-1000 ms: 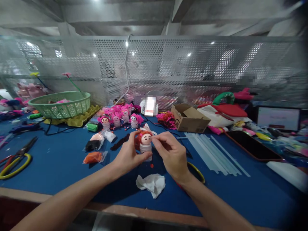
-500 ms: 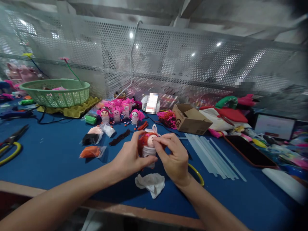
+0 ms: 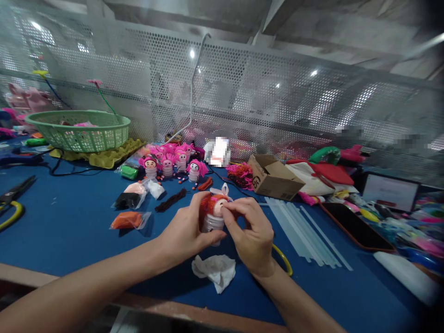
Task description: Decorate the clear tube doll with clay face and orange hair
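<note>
A small doll [image 3: 212, 223] with orange yarn hair, a pale face and a ribbed clear body is in my left hand [image 3: 185, 231], whose fingers and thumb wrap round it. My right hand [image 3: 253, 233] pinches at the doll's face, thumb and forefinger pressed together; whatever lies between the fingertips is too small to make out. Beneath the doll, a crumpled white tissue [image 3: 215, 272] rests on the blue table [image 3: 166, 286]. Behind it stand several finished-looking dolls [image 3: 167, 166] with pink hair.
Bags of orange clay [image 3: 126, 220] and black clay [image 3: 127, 200] lie left, with scissors [image 3: 12, 203] farther out. Glue sticks [image 3: 298, 231], a cardboard box [image 3: 275, 178] and a phone [image 3: 359, 226] are on the right. A green basket [image 3: 78, 134] sits at the back left.
The doll has tilted slightly in my left hand, and my right fingertips stay at its face. The whole view has shifted a little.
</note>
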Demonstrator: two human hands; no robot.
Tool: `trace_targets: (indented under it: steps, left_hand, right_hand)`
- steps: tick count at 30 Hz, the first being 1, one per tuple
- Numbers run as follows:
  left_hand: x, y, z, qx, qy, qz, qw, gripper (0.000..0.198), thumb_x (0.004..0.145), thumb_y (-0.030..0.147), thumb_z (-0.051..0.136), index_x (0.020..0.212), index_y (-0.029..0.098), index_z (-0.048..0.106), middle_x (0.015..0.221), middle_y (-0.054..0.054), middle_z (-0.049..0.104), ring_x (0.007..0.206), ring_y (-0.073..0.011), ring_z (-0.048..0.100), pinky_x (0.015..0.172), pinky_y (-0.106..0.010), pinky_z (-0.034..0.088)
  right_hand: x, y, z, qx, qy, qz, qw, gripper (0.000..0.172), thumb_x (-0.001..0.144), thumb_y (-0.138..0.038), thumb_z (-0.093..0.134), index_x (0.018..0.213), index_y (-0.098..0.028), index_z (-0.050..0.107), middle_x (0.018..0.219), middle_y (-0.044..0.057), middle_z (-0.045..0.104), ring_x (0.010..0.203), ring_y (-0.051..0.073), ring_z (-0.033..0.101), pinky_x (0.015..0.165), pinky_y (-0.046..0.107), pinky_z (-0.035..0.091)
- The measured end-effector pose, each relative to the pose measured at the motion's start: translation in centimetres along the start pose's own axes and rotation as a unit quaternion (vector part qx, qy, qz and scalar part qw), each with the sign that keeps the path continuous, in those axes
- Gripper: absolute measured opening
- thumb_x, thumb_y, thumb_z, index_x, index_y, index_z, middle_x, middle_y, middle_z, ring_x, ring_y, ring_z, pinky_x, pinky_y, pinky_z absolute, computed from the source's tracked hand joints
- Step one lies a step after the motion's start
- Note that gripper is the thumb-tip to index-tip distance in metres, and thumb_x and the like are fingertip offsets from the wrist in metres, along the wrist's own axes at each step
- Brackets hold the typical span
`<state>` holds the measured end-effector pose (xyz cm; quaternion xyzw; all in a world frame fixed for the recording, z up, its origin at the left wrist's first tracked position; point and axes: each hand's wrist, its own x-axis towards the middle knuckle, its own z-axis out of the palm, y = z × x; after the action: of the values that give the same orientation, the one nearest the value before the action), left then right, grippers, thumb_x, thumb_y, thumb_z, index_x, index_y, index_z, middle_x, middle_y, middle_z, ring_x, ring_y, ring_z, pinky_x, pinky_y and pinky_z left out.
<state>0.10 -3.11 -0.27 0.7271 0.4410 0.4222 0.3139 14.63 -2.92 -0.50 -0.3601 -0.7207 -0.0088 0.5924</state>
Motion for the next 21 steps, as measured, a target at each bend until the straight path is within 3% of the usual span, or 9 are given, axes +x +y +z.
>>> trace_targets:
  steps: [8,21]
  left_hand:
    - [0.05,-0.11,-0.01,0.032,-0.006,0.009,0.999,0.068,0.061,0.037,0.067,0.12,0.019,0.036,0.086,-0.005,0.065,0.068,-0.0177,0.06,0.055,-0.022,0.041]
    - [0.13,-0.28,-0.04,0.019,-0.005,0.006,1.0,0.07,0.062,0.038,0.067,0.121,0.019,0.035,0.089,-0.007,0.065,0.067,-0.0181,0.061,0.054,-0.023,0.043]
  right_hand:
    - [-0.24,0.24,0.06,0.067,-0.017,0.073,0.995,0.006,0.075,-0.014,0.055,0.077,-0.02,0.056,0.076,0.003,0.054,0.073,0.015,0.053,0.063,0.029,0.047]
    - [-0.37,0.5,0.0,0.091,-0.02,0.072,0.993,0.008,0.077,-0.013,0.053,0.081,-0.02,0.056,0.08,0.004,0.054,0.078,0.015,0.054,0.066,0.03,0.047]
